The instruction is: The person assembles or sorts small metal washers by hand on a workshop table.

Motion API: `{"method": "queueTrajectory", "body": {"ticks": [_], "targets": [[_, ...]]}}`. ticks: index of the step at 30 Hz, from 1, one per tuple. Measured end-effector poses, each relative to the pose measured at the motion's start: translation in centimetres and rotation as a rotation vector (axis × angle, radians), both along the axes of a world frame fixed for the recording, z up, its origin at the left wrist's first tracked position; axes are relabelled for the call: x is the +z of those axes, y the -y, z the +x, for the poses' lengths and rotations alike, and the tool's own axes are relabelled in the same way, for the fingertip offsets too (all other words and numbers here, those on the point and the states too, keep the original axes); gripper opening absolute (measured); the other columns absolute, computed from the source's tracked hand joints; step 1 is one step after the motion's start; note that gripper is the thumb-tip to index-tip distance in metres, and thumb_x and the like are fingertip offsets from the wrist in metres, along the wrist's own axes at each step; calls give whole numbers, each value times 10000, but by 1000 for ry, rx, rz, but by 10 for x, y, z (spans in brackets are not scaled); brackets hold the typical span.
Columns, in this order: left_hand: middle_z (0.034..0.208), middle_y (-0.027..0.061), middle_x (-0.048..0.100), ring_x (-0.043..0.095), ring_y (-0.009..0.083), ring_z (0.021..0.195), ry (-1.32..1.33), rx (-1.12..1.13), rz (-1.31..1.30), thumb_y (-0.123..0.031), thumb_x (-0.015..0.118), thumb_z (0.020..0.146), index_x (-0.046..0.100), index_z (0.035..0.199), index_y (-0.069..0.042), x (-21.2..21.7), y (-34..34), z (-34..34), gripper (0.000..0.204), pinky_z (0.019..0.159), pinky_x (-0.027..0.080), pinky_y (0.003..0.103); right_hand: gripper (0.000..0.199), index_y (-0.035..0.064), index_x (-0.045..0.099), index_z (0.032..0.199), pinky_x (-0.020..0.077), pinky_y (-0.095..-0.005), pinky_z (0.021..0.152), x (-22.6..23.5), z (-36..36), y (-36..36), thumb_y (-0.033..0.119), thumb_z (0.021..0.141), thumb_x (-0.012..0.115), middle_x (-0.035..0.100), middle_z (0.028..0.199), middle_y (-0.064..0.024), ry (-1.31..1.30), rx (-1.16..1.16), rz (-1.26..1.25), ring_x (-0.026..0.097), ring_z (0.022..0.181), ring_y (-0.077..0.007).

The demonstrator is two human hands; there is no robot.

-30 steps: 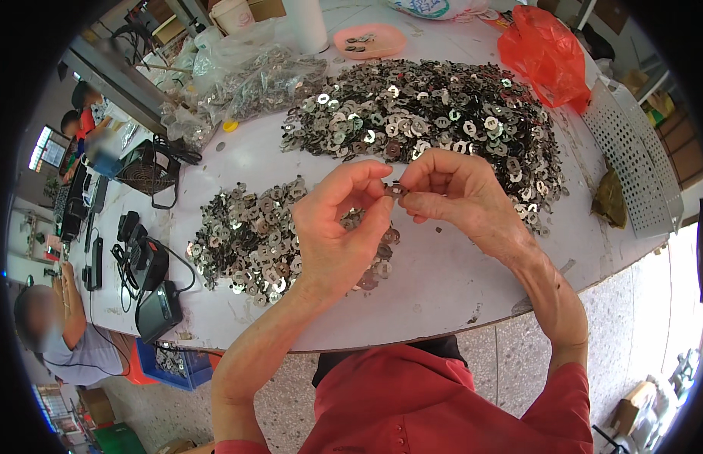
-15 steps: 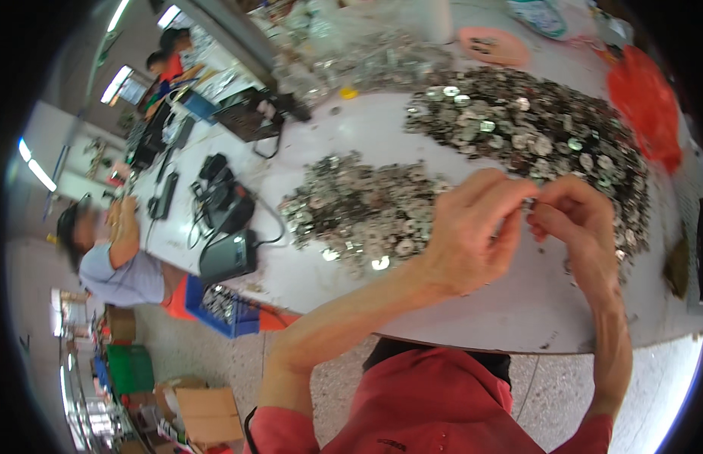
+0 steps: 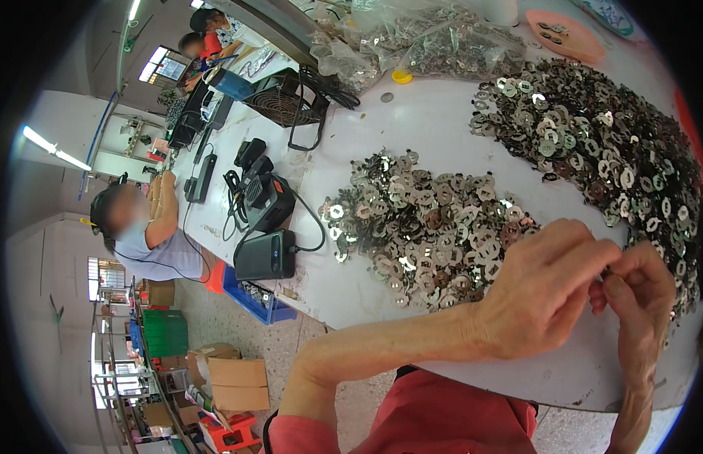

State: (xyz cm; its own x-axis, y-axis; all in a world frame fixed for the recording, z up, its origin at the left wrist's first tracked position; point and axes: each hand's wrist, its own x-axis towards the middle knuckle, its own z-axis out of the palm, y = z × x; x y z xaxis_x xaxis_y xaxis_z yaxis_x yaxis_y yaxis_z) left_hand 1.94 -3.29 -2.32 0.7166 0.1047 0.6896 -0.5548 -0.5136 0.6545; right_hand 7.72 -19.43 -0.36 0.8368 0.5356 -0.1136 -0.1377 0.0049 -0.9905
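Observation:
My left hand [image 3: 541,293] and my right hand [image 3: 640,291] meet over the near right part of the table, fingertips pinched together. A tiny dark bit shows between them, too small and covered to name. Beyond my left hand spreads a heap of small silvery ring-shaped metal pieces [image 3: 435,227], many with dark parts on them. Past my right hand a larger heap of similar metal pieces [image 3: 586,140] reaches toward the right rim. Both hands are closed, and my left fingers partly cover the tips of the right ones.
Clear plastic bags [image 3: 457,49] of metal parts lie at the back, beside a pink tray [image 3: 565,36] and a yellow cap [image 3: 401,77]. Left stand a black power adapter [image 3: 266,255], cables and a black fan [image 3: 279,102]. A blue crate [image 3: 253,295] sits below the table edge; co-workers [image 3: 143,227] sit farther off.
The whole view has swung, so the table and heaps appear farther right and the picture is sharper. My hands stay together in a pinch; nothing is visibly let go.

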Motion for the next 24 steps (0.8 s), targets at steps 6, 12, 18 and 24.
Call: {"method": "queueTrajectory", "body": {"ticks": [6,12,18,24], "targets": [[774,121,579,549,220,589,174,-6,33,38,658,634,614,1025,115,-3,0,3,401,498,434,320,196,20,498,862,454,-232,583,6,-8,2,74,829,684,602,688,-62,-42,-57,-95,561,615,-111],[765,110,496,477,253,623,140,-42,-61,-37,628,638,565,1034,84,-4,5,2,419,511,404,339,341,9,450,875,452,-226,513,4,-10,5,216,849,721,592,667,-79,-72,-38,-25,545,547,-107],[780,117,507,511,271,655,34,-53,-97,39,630,642,571,1019,76,-1,2,0,383,534,425,349,396,17,446,865,467,-230,486,8,-9,4,277,830,742,579,660,-77,-76,-47,-9,552,525,-117],[796,117,534,545,247,657,-121,-77,-222,147,575,669,600,988,30,8,-3,-3,340,538,426,331,389,31,459,855,480,-222,496,7,-4,8,278,797,754,580,718,-94,-75,-75,-8,586,571,-118]]}}
